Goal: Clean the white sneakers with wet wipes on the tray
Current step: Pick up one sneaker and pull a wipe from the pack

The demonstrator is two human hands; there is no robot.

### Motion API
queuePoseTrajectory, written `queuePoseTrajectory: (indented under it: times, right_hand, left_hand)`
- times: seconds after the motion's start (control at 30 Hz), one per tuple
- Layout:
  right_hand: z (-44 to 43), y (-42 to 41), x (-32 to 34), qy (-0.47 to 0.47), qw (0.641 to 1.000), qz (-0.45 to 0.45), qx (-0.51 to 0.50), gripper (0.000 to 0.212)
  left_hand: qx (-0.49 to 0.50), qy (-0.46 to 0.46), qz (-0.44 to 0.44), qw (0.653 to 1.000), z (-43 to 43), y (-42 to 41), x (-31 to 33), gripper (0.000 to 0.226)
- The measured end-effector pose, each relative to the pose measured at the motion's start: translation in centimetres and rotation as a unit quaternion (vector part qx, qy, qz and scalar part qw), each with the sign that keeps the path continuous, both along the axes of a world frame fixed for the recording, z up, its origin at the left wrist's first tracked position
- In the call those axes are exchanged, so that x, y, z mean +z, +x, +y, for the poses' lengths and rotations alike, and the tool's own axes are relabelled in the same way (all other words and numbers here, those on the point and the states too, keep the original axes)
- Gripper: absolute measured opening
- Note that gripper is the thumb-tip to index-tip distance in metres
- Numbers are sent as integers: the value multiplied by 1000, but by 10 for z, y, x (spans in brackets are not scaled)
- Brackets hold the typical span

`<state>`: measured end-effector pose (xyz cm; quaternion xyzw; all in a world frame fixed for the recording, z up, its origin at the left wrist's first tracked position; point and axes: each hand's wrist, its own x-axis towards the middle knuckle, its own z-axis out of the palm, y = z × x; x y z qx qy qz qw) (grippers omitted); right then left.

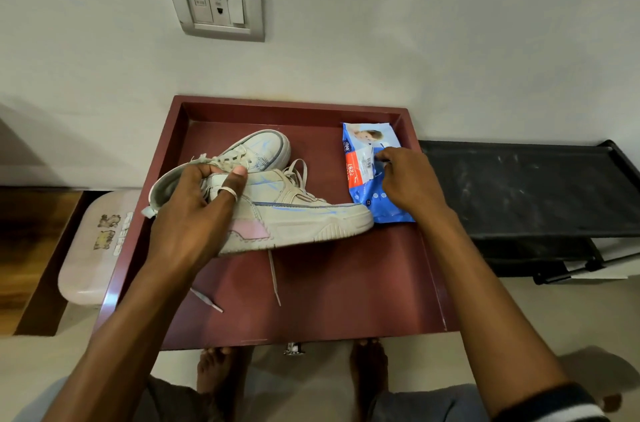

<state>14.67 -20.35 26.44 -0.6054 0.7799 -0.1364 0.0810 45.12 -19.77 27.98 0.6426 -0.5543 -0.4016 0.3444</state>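
Observation:
Two dirty white sneakers with blue pen marks lie in a dark red tray (pixel 346 300). My left hand (pixel 197 214) grips the near sneaker (pixel 304 221) at its heel and collar, toe pointing right, and its laces trail on the tray floor. The far sneaker (pixel 256 150) lies behind it, partly covered by my fingers. A blue pack of wet wipes (pixel 367 172) rests at the tray's back right corner. My right hand (pixel 412 182) is on the pack, fingertips pinching at its white flap; no wipe is visible.
The tray sits against a white wall with a power socket (pixel 218 2). A black rack (pixel 526 189) stands to the right, a pale stool (pixel 93 248) to the left. My bare feet (pixel 367 369) show below the tray's front edge, by a metal knob (pixel 294 348).

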Motion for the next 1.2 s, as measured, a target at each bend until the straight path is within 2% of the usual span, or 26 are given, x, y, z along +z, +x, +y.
queuePoseTrajectory:
  times: [0.13, 0.23, 0.47, 0.8, 0.97, 1.07, 1.2]
  right_hand:
    - [-8, -2, -8, 41, 998, 50, 23, 29]
    - [-9, -4, -12, 82, 993, 80, 16, 33]
    - [-10, -9, -10, 60, 996, 29, -55, 31]
    - [-10, -9, -11, 89, 994, 61, -27, 29]
    - [-8, -5, -9, 97, 992, 72, -22, 19]
    - [-8, -5, -6, 91, 993, 56, -40, 11]
    - [-9, -12, 0, 52, 997, 5, -60, 16]
  left_hand:
    - [-3, 6, -1, 1000, -3, 1, -1, 46]
    - [-4, 7, -8, 1000, -3, 1, -1, 46]
    - [-8, 5, -18, 1000, 0, 0, 4, 46]
    - [-3, -14, -52, 999, 1, 0, 8, 39]
    - [15, -16, -54, 998, 2, 7, 13, 49]
    - [46, -18, -64, 997, 1, 12, 18, 47]
    - [49, -21, -63, 997, 2, 14, 22, 48]
